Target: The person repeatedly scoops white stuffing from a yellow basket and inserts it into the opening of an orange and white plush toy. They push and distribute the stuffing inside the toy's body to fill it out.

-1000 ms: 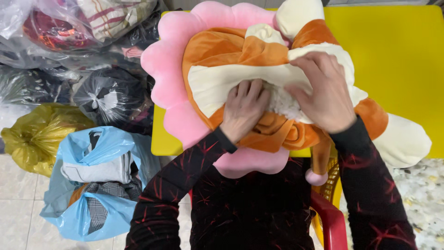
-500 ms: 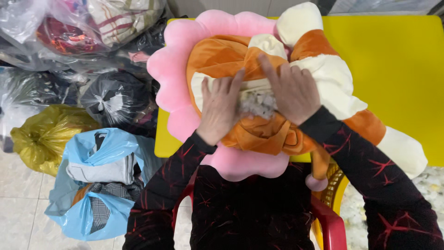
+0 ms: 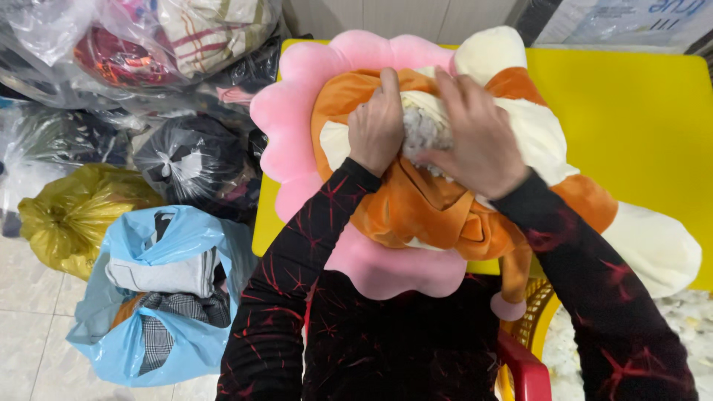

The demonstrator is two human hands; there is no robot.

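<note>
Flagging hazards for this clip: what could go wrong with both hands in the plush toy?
Stuffing bulges between left hand and right hand; bits might spill out. The plush toy overhangs the yellow table edge and could slide toward the lap. Its dangling tail could snag the red chair.

Orange-and-cream plush toy [image 3: 438, 200] with pink petal-shaped mane is lying flat on the yellow table's near-left part, white stuffing [image 3: 422, 132] bulging from an opening at its middle, cream limb sticking out right.
</note>
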